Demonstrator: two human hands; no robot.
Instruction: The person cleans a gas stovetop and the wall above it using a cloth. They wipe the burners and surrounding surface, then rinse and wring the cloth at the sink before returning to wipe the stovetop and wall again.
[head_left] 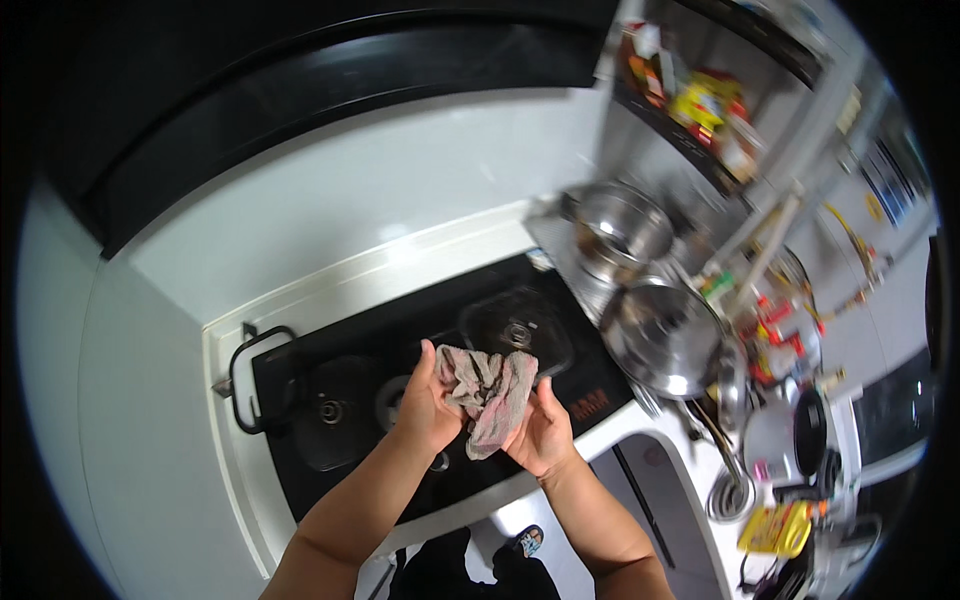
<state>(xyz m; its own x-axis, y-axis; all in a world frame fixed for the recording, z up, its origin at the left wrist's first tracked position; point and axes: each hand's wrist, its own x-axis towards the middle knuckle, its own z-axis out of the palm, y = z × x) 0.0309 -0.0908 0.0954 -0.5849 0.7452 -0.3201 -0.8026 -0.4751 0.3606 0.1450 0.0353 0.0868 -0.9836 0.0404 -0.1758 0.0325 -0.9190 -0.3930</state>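
Observation:
A crumpled greyish-pink cloth (492,395) is held up between my two hands, above the front of a black gas stove (430,335). My left hand (432,405) cups it from the left, thumb pointing up along its edge. On the other side my right hand (542,432) supports it, its thumb raised beside the fabric. The fingers of both hands are partly hidden under the cloth. Behind it lies the right burner (517,333); the left burner (330,408) is beyond my left forearm.
A black pan-support frame (245,385) leans at the stove's left end. Right of the stove stand a steel pot (625,225) and a lidded pan (663,335). Bottles (775,330), a ladle (728,490) and a yellow packet (778,530) crowd the right counter. A dark range hood (350,80) overhangs the back.

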